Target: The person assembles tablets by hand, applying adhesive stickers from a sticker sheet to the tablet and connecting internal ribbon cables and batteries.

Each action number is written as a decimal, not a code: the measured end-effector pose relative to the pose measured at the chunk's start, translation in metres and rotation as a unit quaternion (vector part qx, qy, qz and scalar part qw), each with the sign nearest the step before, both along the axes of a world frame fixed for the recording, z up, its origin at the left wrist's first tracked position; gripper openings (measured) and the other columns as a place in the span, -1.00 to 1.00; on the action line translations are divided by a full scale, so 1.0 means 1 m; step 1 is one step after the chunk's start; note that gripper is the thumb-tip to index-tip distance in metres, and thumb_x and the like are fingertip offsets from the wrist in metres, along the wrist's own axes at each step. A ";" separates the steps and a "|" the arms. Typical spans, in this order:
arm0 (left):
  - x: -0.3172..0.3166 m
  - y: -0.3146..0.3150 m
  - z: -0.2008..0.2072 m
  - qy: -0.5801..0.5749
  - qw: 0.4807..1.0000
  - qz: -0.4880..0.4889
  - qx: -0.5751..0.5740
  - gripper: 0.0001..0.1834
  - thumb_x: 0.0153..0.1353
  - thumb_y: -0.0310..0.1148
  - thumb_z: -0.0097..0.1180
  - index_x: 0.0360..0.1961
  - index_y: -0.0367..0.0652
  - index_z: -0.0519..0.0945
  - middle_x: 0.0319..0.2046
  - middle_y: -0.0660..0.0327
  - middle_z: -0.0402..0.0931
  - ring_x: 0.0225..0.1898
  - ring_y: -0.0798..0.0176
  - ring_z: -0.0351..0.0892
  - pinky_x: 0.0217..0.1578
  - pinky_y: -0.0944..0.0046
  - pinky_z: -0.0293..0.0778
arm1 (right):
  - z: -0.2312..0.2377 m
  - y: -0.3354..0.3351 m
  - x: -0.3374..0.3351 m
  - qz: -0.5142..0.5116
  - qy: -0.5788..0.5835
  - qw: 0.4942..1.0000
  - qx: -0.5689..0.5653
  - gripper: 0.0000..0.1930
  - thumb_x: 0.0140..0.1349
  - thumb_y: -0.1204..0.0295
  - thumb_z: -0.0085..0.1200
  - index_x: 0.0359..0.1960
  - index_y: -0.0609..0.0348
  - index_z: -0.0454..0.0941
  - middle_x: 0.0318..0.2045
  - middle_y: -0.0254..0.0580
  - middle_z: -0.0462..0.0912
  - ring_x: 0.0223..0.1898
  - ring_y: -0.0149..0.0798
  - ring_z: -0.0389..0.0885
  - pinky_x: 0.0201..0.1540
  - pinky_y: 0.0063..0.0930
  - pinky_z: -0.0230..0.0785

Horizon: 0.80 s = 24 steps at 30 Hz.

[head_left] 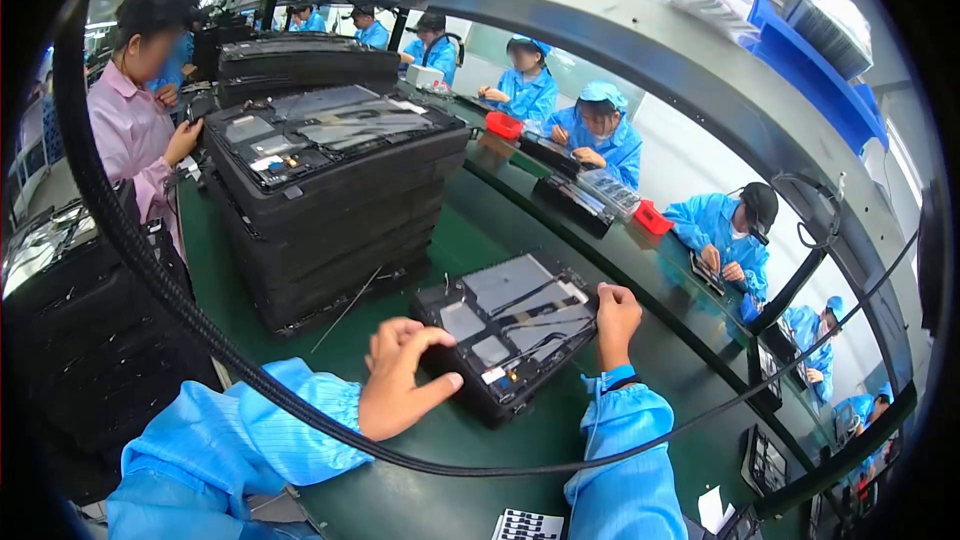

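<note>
In front of me on the green table lies a short stack of black trays, and on its top is an opened tablet [525, 315] with grey battery plates and dark ribbon cables. My left hand [408, 380] is at the tablet's left edge, thumb and fingers spread apart. At the opposite edge, my right hand [618, 320] has its fingers curled, thumb and forefinger pinching the tablet's right rim; the fingertips are partly hidden. Beyond my left hand rises a tall stack of black trays [345, 225], topped by another opened tablet [320, 130].
A thin rod [346, 310] leans by the tall stack. A black cable [330, 430] loops across the view before my arms. Printed labels [527, 525] lie near the table's front edge. Across the divider sit co-workers in blue, with red bins [653, 218]; a person in pink [135, 130] stands left.
</note>
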<state>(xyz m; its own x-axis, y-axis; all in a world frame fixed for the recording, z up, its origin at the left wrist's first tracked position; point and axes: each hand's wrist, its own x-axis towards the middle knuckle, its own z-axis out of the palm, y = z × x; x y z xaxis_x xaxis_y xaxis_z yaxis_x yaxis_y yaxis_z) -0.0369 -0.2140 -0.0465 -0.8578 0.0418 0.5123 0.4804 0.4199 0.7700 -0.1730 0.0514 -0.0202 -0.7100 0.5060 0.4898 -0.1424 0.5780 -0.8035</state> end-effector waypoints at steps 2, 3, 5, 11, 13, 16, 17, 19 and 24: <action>-0.014 -0.008 0.003 0.089 0.993 0.062 -0.040 -0.50 -0.17 -0.28 0.18 -0.13 -0.05 0.35 -0.12 0.05 0.12 -0.02 0.01 0.08 0.02 0.05 -0.01 | -0.015 0.002 -0.004 -0.039 0.038 0.998 -0.021 -0.71 -0.04 0.33 0.10 -0.41 0.36 0.51 -0.38 0.04 0.53 -0.33 -0.17 0.50 -0.20 -0.38 0.31; -0.034 -0.011 0.007 0.149 0.985 0.074 -0.042 -0.47 -0.14 -0.28 0.15 -0.09 -0.15 0.32 -0.07 0.00 0.12 0.03 -0.03 0.07 0.04 0.05 -0.02 | -0.023 0.004 -0.003 -0.073 0.085 0.993 -0.039 -0.67 -0.02 0.31 0.09 -0.37 0.41 0.48 -0.29 0.12 0.50 -0.26 -0.11 0.48 -0.15 -0.35 0.28; -0.076 -0.021 0.006 0.145 0.987 0.074 -0.008 -0.47 0.00 -0.23 0.08 -0.03 -0.27 0.28 -0.01 -0.07 0.16 0.06 -0.02 0.13 0.07 0.17 0.06 | -0.022 -0.007 0.006 -0.041 0.000 0.997 -0.066 -0.50 0.02 0.21 0.03 -0.21 0.53 0.40 -0.14 0.26 0.39 -0.11 0.05 0.36 -0.01 -0.27 0.16; -0.100 -0.011 0.018 -0.134 0.973 -0.169 0.081 -0.49 0.06 -0.28 0.07 0.02 -0.33 0.33 -0.12 0.14 0.40 -0.09 0.33 0.35 -0.04 0.41 0.21 | -0.003 -0.044 0.029 0.039 -0.071 0.996 -0.028 -0.21 0.01 -0.04 -0.07 0.05 0.50 0.16 0.15 0.39 -0.07 0.22 0.18 -0.15 0.22 -0.22 -0.27; -0.123 -0.017 -0.004 -0.100 0.981 -0.149 0.068 -0.49 0.06 -0.28 0.06 0.02 -0.32 0.32 -0.10 0.12 0.38 -0.09 0.32 0.35 -0.04 0.38 0.22 | 0.020 -0.035 0.046 0.107 -0.168 0.980 -0.006 -0.21 -0.02 0.06 0.05 0.10 0.47 0.10 0.12 0.18 0.16 0.17 0.00 0.10 0.17 -0.27 -0.07; -0.108 -0.017 -0.002 0.209 0.976 0.051 0.031 -0.61 -0.03 -0.31 0.09 -0.17 -0.29 0.43 -0.19 0.02 0.39 -0.14 0.10 0.36 -0.08 0.26 0.24 | 0.079 -0.010 0.118 0.169 -0.332 0.918 0.134 -0.58 0.02 0.22 0.04 -0.19 0.34 0.44 -0.30 -0.13 0.50 -0.22 -0.31 0.43 -0.19 -0.48 0.26; -0.094 -0.020 0.003 0.296 0.948 0.115 0.014 -0.69 -0.05 -0.38 0.08 -0.23 -0.26 0.46 -0.23 0.06 0.39 -0.15 0.08 0.33 -0.08 0.26 0.22 | 0.084 -0.001 0.145 0.167 -0.340 0.910 0.170 -0.64 0.02 0.30 0.04 -0.21 0.33 0.45 -0.41 -0.19 0.52 -0.33 -0.38 0.46 -0.27 -0.54 0.28; -0.031 0.006 0.009 0.266 0.960 0.053 0.068 -0.75 -0.14 -0.52 0.04 -0.34 -0.22 0.45 -0.32 0.12 0.35 -0.18 0.13 0.28 -0.09 0.25 0.19 | 0.087 0.020 0.231 0.093 -0.252 0.895 0.357 -0.76 -0.06 0.37 0.06 -0.40 0.31 0.52 -0.59 -0.10 0.54 -0.53 -0.34 0.49 -0.47 -0.49 0.31; 0.068 0.036 -0.017 0.131 0.896 -0.423 -0.021 -0.76 -0.20 -0.58 0.07 -0.39 -0.22 0.49 -0.31 0.08 0.39 -0.27 0.08 0.39 -0.23 0.16 0.30 | 0.026 -0.055 0.380 0.023 -0.291 0.943 0.162 -0.97 -0.07 0.56 0.03 -0.56 0.25 0.49 -0.65 -0.18 0.47 -0.64 -0.40 0.44 -0.61 -0.55 0.26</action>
